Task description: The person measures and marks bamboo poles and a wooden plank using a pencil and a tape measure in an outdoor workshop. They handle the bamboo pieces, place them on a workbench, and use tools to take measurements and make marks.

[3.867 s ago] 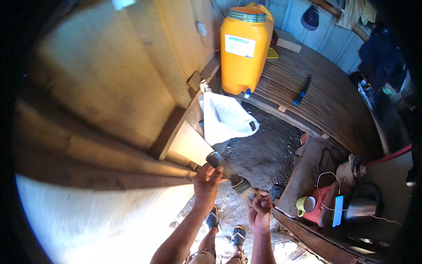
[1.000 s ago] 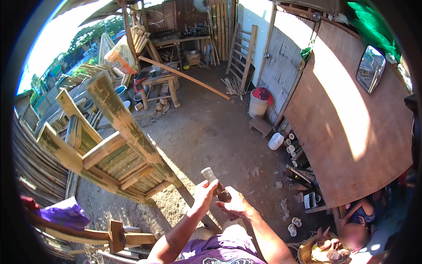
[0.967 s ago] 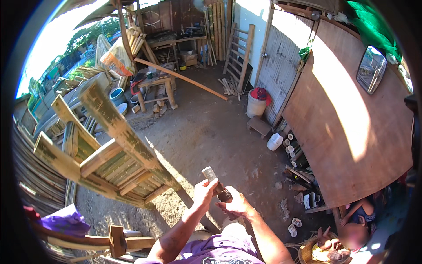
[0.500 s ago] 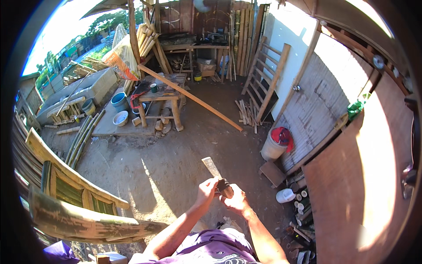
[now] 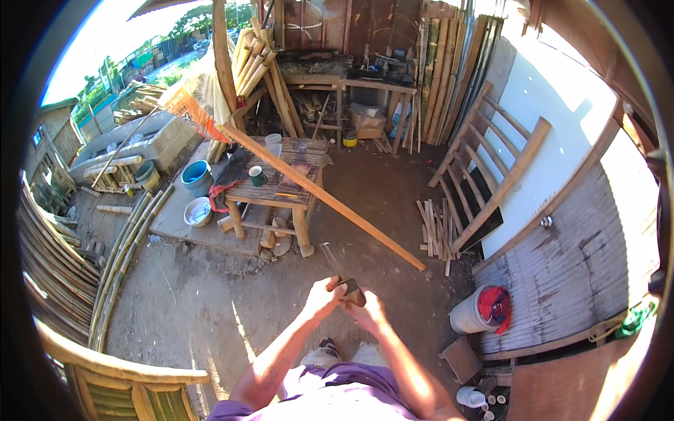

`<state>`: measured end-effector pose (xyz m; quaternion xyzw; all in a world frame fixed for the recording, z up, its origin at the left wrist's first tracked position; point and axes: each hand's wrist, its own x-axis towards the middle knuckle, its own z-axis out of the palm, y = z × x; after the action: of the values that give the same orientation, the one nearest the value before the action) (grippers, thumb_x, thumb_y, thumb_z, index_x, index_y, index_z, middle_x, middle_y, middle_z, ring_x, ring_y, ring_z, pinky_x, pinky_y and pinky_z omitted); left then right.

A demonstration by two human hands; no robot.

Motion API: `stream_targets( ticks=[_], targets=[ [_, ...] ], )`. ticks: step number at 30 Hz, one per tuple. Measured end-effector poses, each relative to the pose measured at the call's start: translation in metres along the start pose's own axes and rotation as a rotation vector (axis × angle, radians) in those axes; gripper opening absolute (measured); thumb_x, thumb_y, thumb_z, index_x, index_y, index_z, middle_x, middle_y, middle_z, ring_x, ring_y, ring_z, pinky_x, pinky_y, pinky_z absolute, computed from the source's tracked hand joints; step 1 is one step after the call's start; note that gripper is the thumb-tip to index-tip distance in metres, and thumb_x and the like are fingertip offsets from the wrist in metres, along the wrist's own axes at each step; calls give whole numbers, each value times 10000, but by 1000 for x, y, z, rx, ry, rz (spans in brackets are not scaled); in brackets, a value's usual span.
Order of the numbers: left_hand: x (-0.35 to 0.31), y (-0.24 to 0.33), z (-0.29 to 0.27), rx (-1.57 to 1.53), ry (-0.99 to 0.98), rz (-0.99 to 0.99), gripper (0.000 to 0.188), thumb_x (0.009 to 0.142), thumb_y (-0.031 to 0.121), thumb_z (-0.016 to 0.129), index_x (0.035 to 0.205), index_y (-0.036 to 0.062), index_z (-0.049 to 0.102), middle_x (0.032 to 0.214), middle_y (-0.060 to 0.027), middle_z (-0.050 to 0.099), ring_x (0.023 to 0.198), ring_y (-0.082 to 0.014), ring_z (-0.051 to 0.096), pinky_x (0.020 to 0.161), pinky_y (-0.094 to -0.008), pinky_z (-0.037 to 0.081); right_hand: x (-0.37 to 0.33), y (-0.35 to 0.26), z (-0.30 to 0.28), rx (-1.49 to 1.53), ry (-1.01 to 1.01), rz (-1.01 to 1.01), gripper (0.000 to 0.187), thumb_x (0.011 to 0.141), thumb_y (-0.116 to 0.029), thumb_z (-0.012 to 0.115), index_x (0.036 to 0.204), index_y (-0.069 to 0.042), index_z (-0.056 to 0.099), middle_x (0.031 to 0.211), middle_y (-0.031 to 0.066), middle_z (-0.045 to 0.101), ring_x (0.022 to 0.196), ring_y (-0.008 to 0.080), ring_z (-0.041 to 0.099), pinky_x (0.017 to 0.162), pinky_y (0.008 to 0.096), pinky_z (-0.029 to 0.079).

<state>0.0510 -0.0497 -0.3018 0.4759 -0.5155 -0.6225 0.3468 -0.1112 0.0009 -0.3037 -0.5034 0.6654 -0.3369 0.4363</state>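
Note:
In front of my body, both hands are on a broad-bladed knife. Its pale blade points away from me and is smeared by motion; a dark band and a brown, wood-like part show between my hands. My left hand is closed at the dark band, its fingertips partly hidden. Beside it, my right hand grips the brown end from the right.
A long wooden plank leans on a low bamboo table and slants to the ground. A wooden ladder rests against the right wall. Bamboo poles lie left. A white bucket with red cloth stands right.
My view has shifted forward, so the table and ladder appear larger and lower. Both hands still hold the knife, whose blade is now blurred.

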Motion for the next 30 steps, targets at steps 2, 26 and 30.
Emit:
stream_targets(
  ticks=[2,26,30],
  targets=[
    [62,18,-18,100,31,20,340,908,211,655,1137,-41,663,981,-103,721,918,-176,684,821,-311,548,73,-12,-10,-28,43,-58,474,745,-202,804,1147,-6,645,934,114,676,760,195,667,567,331,547],
    [623,-3,-238,111,719,-262,343,911,124,625,1211,-41,634,1082,-114,705,947,-153,666,839,-298,516,872,-33,262,-535,-312,-123,702,718,-467,797,1276,-96,590,1394,172,458,1308,412,411,1033,536,402],
    [629,-1,-247,72,688,-318,359,900,164,620,1199,-35,644,1056,-129,714,936,-177,680,841,-310,518,863,-32,243,-517,-280,-188,642,770,-380,768,1300,-83,559,1384,176,470,1315,403,410,1049,521,395]
  ],
)
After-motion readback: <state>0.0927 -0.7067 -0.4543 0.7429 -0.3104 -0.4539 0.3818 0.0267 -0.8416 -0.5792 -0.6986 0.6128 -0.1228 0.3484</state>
